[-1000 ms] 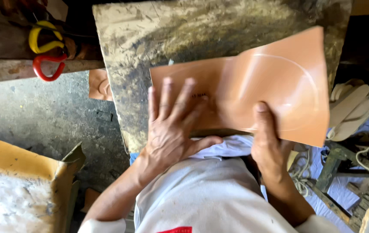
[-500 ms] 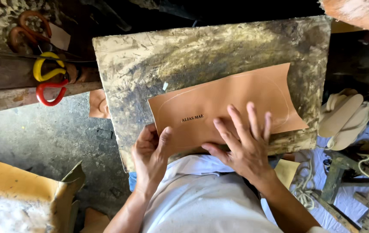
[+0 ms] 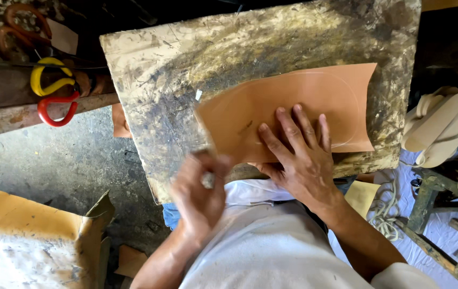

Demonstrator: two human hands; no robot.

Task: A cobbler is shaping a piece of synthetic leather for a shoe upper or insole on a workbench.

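Leather sheet, tan with a faint curved line scored on it, lies flat on the worn, stained work board, toward the board's near right part. Seen from the head camera, the right hand presses palm-down on the sheet's near edge, fingers spread apart and flat on the leather. The left hand is raised just off the sheet's near left corner, blurred, fingers curled together around something small; what it grips cannot be told. Yellow and red handled tools lie well apart at the left.
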